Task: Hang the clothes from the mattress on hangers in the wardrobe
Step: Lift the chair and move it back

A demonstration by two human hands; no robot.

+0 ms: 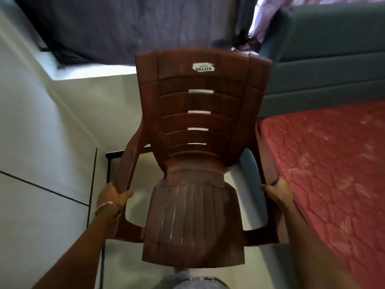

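Note:
A dark brown plastic chair [195,155] with a "DELUX" sticker on its backrest fills the middle of the view. My left hand [112,195], with a bangle on the wrist, grips its left armrest. My right hand [278,190] grips its right armrest. The red quilted mattress [333,174] lies to the right of the chair, and the part in view carries no clothes. No wardrobe or hangers are in view.
A grey padded headboard [325,65] stands behind the mattress. A dark curtain [116,26] hangs over the window at the top. White wall [37,126] lies to the left, and light floor tiles [125,257] show under the chair.

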